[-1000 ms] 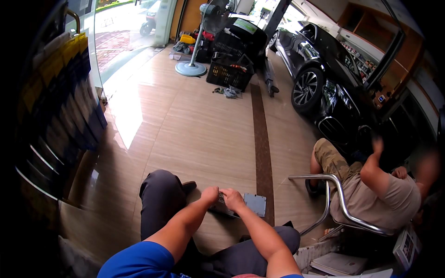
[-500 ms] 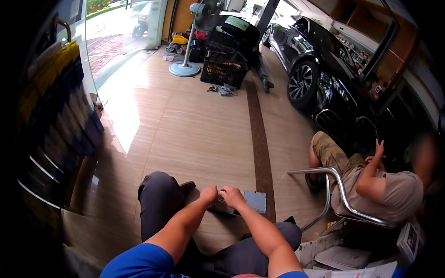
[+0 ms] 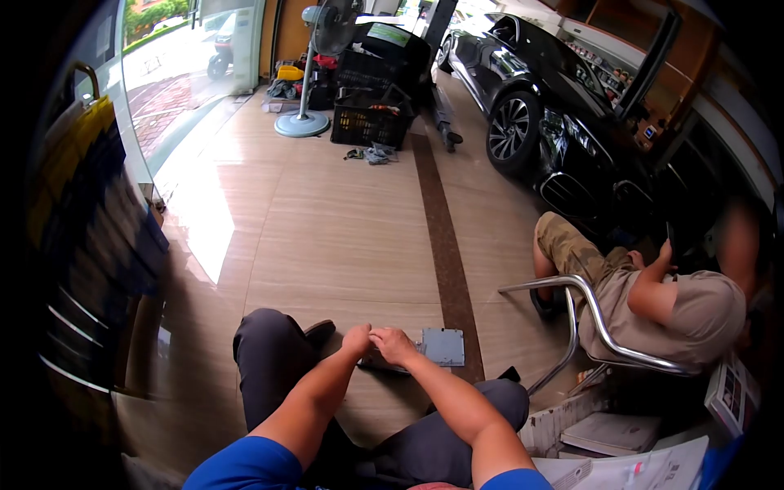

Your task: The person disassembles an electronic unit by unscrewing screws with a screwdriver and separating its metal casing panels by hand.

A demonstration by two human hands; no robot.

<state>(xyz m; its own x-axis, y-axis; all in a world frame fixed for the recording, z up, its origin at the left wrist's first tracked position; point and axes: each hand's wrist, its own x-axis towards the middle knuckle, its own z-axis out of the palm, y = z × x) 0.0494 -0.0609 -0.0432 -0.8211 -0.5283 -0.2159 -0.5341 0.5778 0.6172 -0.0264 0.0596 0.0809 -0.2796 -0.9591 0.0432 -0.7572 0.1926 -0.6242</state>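
My left hand (image 3: 357, 339) and my right hand (image 3: 394, 346) meet between my knees, fingers curled in and fingertips nearly touching. Whatever they pinch is too small and covered to make out. Just beneath them is a flat metal case (image 3: 377, 362), mostly hidden by the hands. A grey square plate (image 3: 443, 346) with small tabs at its edges lies to the right of my right hand.
At right a person (image 3: 686, 314) sits in a metal-framed chair (image 3: 600, 314), holding a dark thin object. Ahead stand a black car (image 3: 563, 131), a floor fan (image 3: 304, 122) and a black crate (image 3: 371, 122). A display rack (image 3: 98, 220) is at left; books (image 3: 612, 431) lie at lower right.
The view has shifted slightly, so the room appears a little to the left. My hands have come closer together, and less of the metal case shows between them.
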